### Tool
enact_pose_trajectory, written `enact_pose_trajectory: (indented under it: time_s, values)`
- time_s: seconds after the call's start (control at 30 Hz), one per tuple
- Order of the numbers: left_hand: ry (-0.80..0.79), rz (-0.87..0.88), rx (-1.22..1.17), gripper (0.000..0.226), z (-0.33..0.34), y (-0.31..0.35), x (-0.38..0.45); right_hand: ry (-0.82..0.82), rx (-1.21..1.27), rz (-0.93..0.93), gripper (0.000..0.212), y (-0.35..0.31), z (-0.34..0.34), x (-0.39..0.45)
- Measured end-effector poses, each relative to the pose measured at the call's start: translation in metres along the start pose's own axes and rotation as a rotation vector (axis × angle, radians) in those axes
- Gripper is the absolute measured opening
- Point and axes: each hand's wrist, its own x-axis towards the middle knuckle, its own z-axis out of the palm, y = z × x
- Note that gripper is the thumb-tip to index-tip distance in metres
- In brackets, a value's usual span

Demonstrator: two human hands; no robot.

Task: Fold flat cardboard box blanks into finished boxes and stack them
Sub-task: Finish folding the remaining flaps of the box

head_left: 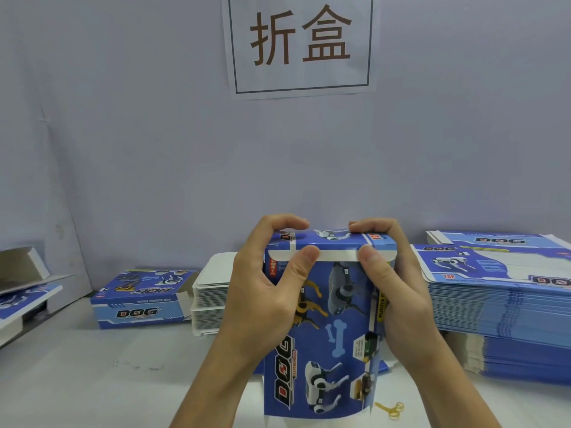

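**Even, cool light; soft focus; wide-angle bend**

Bright and flat overall, with a bluish-violet cast across the wall (123, 134). No hard glare anywhere; only a mild sheen on the box (327, 319). Soft shadows under the left hand (262, 291) and right hand (392, 291), faint on the table (92, 381). Darker in the left corner beside the open box (27, 291). Slightly soft throughout, small print on the cardboard unreadable. Sharpest near centre: sign (301, 41) legible. Barrel distortion toward the edges, bending the stack (509, 307) at right and tilting lines at left. Compression smear in fine detail.
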Motion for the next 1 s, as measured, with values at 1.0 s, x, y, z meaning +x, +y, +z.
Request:
enact_pose_trajectory:
  time_s: [1.0]
  values:
    - [0.050, -0.053, -0.070, 0.012, -0.006, 0.001, 0.003, 0.055, -0.012, 0.112, 0.018, -0.015, 0.009, 0.008]
